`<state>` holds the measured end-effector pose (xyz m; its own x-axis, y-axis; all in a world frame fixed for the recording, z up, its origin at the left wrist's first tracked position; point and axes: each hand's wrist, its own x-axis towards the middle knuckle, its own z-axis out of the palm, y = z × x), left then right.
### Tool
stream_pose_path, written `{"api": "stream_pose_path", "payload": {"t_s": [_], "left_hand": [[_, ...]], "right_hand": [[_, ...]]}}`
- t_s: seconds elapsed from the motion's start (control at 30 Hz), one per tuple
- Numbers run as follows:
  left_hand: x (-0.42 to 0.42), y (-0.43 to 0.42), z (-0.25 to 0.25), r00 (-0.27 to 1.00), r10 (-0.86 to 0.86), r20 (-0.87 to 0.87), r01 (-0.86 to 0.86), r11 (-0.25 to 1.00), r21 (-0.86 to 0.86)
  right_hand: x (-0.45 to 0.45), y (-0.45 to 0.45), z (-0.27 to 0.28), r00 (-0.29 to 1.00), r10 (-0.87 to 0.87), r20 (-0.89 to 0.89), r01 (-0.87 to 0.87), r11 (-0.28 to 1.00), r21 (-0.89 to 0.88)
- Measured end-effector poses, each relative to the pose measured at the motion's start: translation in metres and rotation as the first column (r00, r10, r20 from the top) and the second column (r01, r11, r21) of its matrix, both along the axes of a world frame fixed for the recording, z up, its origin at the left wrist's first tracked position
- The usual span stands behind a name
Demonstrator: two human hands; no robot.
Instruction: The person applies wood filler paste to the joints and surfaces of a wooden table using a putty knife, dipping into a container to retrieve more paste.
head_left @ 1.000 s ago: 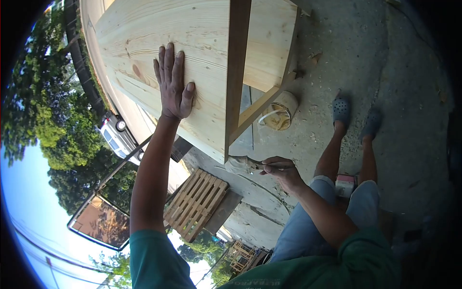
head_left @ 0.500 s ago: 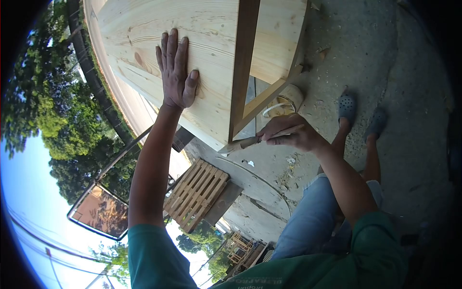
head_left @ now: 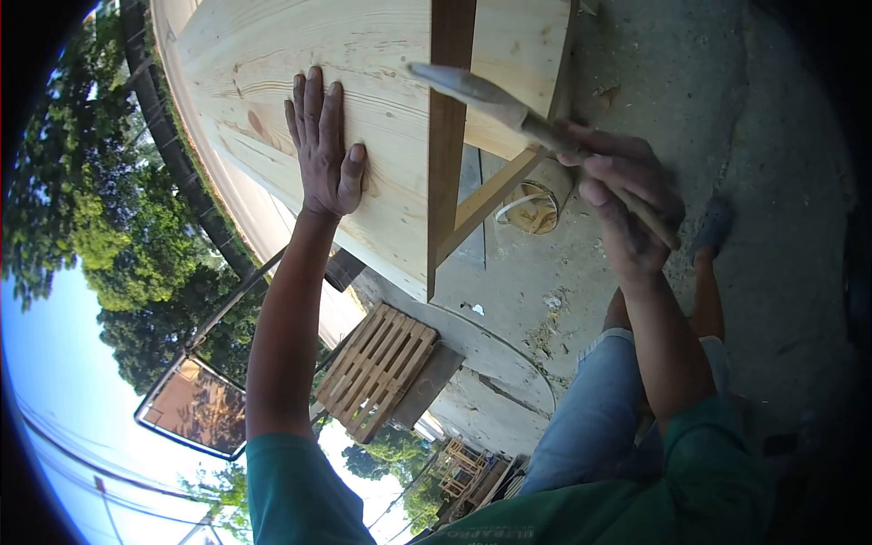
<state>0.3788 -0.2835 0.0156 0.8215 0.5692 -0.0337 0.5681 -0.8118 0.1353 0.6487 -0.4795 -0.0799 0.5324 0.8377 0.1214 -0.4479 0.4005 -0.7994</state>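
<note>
Left hand (head_left: 324, 174) laid flat, palm down, on the broad face of a pale, knotty wooden panel (head_left: 381, 118); the fingers are extended and slightly parted, the thumb stands wide of them, and nothing is gripped. Right hand (head_left: 633, 195) closed about the handle of a brush (head_left: 509, 109), held aslant, its head pointing toward the panel and the handle's end emerging beyond the hand. The brush head crosses in front of a darker edge board (head_left: 443, 182) that borders the panel, and its tip overlaps the panel's face in view; whether it touches either cannot be told. Beyond the edge board stands a second pale panel (head_left: 516, 45), and below this a narrow wooden rail (head_left: 495, 193) runs obliquely. Just beside the rail, on the concrete floor (head_left: 658, 82), sits a bucket (head_left: 557, 180) with a white handle and tan matter inside. A slatted wooden pallet (head_left: 377, 368) lies past the panel's lower corner, well apart from both hands. The person wears a green shirt (head_left: 590, 509) and blue shorts (head_left: 581, 413); one perforated clog (head_left: 714, 225) shows on the floor. Trees (head_left: 145, 282) and a road (head_left: 241, 204) occupy the background.
</note>
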Motion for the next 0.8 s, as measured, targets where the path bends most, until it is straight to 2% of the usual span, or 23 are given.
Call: {"api": "stream_pose_path", "payload": {"t_s": [0.07, 0.13, 0.2, 0.27, 0.33, 0.4, 0.43, 0.47, 0.5, 0.53, 0.57, 0.63, 0.73, 0.8], "left_hand": [[0.001, 0.0, 0.001, 1.0, 0.004, -0.006, -0.004, 1.0, -0.001], [0.001, -0.001, 0.002, 1.0, 0.009, -0.015, -0.009, 1.0, -0.004], [0.001, 0.0, 0.002, 1.0, 0.013, -0.022, -0.013, 1.0, -0.004], [0.001, -0.002, 0.002, 1.0, 0.016, -0.023, -0.017, 1.0, -0.011], [0.003, -0.001, 0.002, 1.0, 0.014, -0.026, -0.014, 1.0, -0.01], [0.002, -0.001, 0.004, 0.999, 0.012, -0.038, -0.012, 1.0, -0.007], [0.002, -0.001, 0.004, 0.999, 0.013, -0.039, -0.013, 1.0, -0.009], [0.002, -0.001, 0.004, 0.999, 0.013, -0.039, -0.013, 1.0, -0.008], [0.003, -0.001, 0.004, 0.999, 0.014, -0.039, -0.014, 1.0, -0.007], [0.003, -0.002, 0.004, 0.999, 0.016, -0.042, -0.016, 1.0, -0.008], [0.003, -0.002, 0.004, 0.999, 0.015, -0.044, -0.016, 1.0, -0.005], [0.001, -0.001, 0.004, 0.999, 0.011, -0.04, -0.011, 1.0, -0.007], [0.002, 0.0, 0.004, 0.999, 0.013, -0.041, -0.013, 1.0, -0.013], [0.002, -0.002, 0.006, 0.999, 0.023, -0.045, -0.023, 1.0, -0.013]], "right_hand": [[-0.042, -0.035, 0.016, 0.979, 0.13, 0.159, -0.129, 0.992, -0.016], [-0.077, -0.085, 0.014, 0.945, 0.314, 0.087, -0.313, 0.949, -0.027], [-0.087, -0.108, 0.017, 0.87, 0.484, 0.089, -0.487, 0.873, 0.015], [-0.075, -0.108, 0.006, 0.706, 0.707, 0.036, -0.708, 0.703, 0.063], [-0.05, -0.07, -0.001, 0.734, 0.678, 0.034, -0.676, 0.725, 0.134], [-0.012, -0.01, -0.012, 0.861, 0.491, 0.129, -0.506, 0.852, 0.133], [0.004, 0.019, -0.023, 0.909, 0.408, 0.081, -0.416, 0.9, 0.134], [0.035, 0.046, -0.027, 0.916, 0.389, 0.099, -0.398, 0.914, 0.084], [0.056, 0.068, -0.026, 0.963, 0.236, 0.127, -0.246, 0.967, 0.067], [0.074, 0.088, -0.035, 0.98, 0.162, 0.114, -0.163, 0.987, -0.004], [0.091, 0.103, -0.043, 0.991, 0.088, 0.104, -0.08, 0.994, -0.077], [0.108, 0.141, -0.021, 0.978, -0.094, -0.185, 0.087, 0.995, -0.044], [0.099, 0.144, -0.004, 0.939, -0.312, -0.146, 0.31, 0.95, -0.036], [0.067, 0.115, -0.004, 0.935, -0.353, 0.043, 0.356, 0.926, -0.13]]}}
